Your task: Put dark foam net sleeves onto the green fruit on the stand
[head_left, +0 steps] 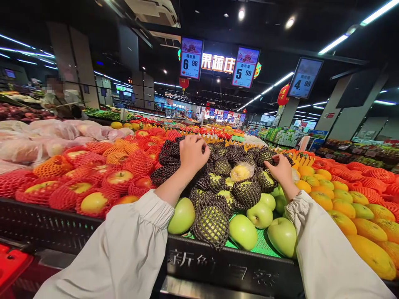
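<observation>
My left hand (193,154) is over black foam nets (170,153) at the left of the green apple pile, its fingers curled and their tips partly hidden. What it grips, if anything, does not show. My right hand (281,169) pinches the edge of a black foam net around a green apple (265,179) at the pile's right side. Between my hands lie several netted apples (247,194) and a yellowish fruit in clear wrap (242,171). In front, bare green apples (243,232) rest beside a large netted one (211,220).
A black display edge (218,265) runs along the front. Red-netted apples (120,178) lie left, with bagged fruit (46,137) behind them. Oranges (343,220) are stacked right. Price screens (190,58) hang above. Another person (60,97) stands far left.
</observation>
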Available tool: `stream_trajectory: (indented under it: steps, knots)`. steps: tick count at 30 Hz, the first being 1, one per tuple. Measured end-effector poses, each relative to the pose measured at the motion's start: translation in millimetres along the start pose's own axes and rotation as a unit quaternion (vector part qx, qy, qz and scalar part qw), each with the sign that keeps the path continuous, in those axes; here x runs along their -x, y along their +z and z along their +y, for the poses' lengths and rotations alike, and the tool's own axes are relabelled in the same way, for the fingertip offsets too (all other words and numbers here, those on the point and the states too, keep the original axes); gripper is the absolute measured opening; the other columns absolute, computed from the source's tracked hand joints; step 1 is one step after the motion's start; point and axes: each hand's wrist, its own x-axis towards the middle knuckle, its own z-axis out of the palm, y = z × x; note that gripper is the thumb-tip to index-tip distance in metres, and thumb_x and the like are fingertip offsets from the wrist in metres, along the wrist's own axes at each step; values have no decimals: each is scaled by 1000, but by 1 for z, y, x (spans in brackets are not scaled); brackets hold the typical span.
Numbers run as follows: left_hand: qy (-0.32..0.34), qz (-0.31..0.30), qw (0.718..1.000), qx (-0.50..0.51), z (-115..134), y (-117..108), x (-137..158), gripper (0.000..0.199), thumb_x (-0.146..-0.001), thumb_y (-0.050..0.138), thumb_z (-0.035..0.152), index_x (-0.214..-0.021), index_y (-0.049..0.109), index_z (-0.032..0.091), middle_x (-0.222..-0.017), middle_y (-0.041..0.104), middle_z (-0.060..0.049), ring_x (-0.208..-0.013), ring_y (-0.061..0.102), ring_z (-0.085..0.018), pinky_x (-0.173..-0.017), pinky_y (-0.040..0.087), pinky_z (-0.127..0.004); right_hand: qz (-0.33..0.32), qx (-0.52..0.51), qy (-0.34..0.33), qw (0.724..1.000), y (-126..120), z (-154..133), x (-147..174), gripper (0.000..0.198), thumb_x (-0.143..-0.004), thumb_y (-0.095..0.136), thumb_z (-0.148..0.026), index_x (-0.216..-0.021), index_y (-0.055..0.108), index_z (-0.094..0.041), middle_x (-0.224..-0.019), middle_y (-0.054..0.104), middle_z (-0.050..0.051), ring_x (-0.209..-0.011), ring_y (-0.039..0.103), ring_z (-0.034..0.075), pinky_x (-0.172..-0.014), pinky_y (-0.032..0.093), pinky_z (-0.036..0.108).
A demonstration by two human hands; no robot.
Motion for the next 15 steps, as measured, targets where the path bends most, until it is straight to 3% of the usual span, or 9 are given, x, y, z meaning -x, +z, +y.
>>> stream_trajectory:
  steps: [2, 3, 6, 7, 9, 12, 15]
  knots:
    - [-78, 37, 996, -34, -3, -1, 1, 24, -91, 56, 35, -94, 74, 19, -147, 53, -17, -140, 42, -42, -109, 39, -61, 0, -1, -1, 1000, -1, -1, 0, 34, -74, 68, -42, -94, 54, -19, -99, 61, 11, -94, 57, 27, -91, 47, 44]
    - [-122, 16, 991, -54, -4, -1, 1, 28, -89, 59, 38, -96, 74, 17, -152, 47, -21, -142, 39, -47, -109, 38, -65, 2, -2, -3, 1000, -2, -1, 1, 33, -73, 68, -42, -94, 54, -19, -99, 61, 11, -94, 57, 28, -91, 47, 45]
    - [-200, -135, 967, -80, -7, 1, 0, 43, -89, 59, 47, -102, 74, 9, -137, 57, -31, -130, 50, -51, -101, 43, -67, 7, -5, -5, 1000, -1, -2, 2, 33, -73, 67, -42, -93, 55, -19, -97, 62, 12, -94, 58, 29, -91, 48, 45]
    - [-200, -167, 963, -76, -7, 1, -1, 46, -90, 56, 48, -103, 73, 8, -127, 63, -31, -124, 56, -49, -99, 46, -64, 9, -4, -4, 1000, 0, -3, 2, 33, -73, 67, -43, -93, 56, -19, -97, 63, 12, -94, 58, 29, -91, 48, 45]
    - [-172, -167, 969, -63, -6, 1, -3, 47, -93, 51, 47, -107, 72, 8, -114, 70, -26, -114, 63, -44, -96, 50, -59, 10, -2, -1, 1000, 0, -6, 3, 33, -73, 66, -43, -93, 57, -18, -98, 64, 12, -93, 59, 29, -90, 48, 45]
    - [-137, -111, 982, -68, -5, 0, -3, 47, -93, 49, 45, -116, 69, 9, -121, 69, -24, -116, 63, -42, -97, 50, -57, 16, 9, 13, 1000, -5, -8, 4, 31, -78, 64, -42, -96, 59, -17, -100, 66, 13, -93, 61, 28, -90, 48, 43]
    - [-150, -160, 970, -104, -7, 3, -2, 50, -87, 60, 48, -118, 67, 9, -127, 66, -28, -121, 60, -45, -98, 49, -58, 60, 54, 56, 995, -21, 1, -1, 30, -87, 56, -36, -107, 60, -14, -112, 65, 21, -105, 60, 32, -94, 44, 48]
